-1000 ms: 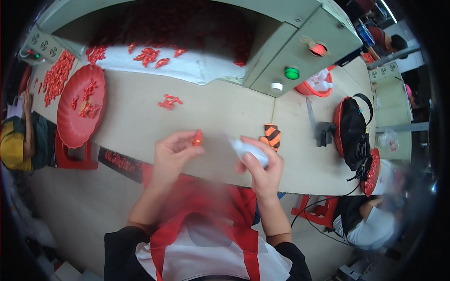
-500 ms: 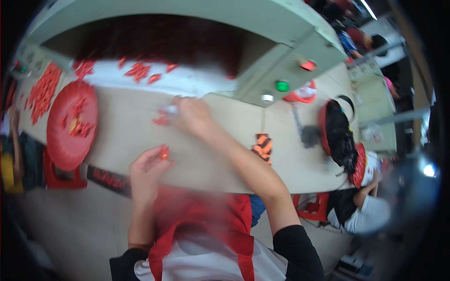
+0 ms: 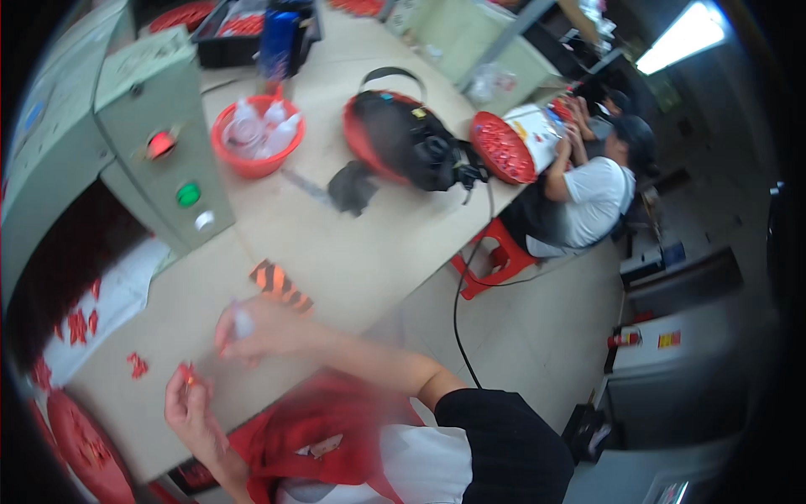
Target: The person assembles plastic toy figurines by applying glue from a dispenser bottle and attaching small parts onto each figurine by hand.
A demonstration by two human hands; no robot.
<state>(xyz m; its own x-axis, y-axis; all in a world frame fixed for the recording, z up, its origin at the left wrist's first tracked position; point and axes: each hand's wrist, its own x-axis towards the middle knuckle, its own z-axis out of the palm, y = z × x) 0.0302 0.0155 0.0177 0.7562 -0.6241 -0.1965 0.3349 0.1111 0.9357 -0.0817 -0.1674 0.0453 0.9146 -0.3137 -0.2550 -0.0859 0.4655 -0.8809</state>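
My left hand (image 3: 197, 417) is closed in a pinch around a small red piece (image 3: 185, 370) with a yellowish spot, above the near side of the table. To its right, my right hand (image 3: 277, 329) is wrapped round a small translucent squeeze bottle (image 3: 243, 322), slightly blurred. The two hands are close but apart. A little cluster of red pieces (image 3: 136, 364) lies on the table just beyond my left hand. At lower left a red tray (image 3: 71, 420) holds more red pieces.
A grey-green machine (image 3: 155, 92) with buttons stands at left, red pieces on its white belt (image 3: 113, 332). Behind are an orange-black striped object (image 3: 282, 286), a red bowl (image 3: 256, 168) of squeeze bottles and a black bag (image 3: 411, 139). A co-worker (image 3: 592, 197) sits by a red stool (image 3: 495, 260).
The view has swung to the right. My right hand, with the bottle, has drawn back from the red cluster toward me. My left hand still pinches the red piece.
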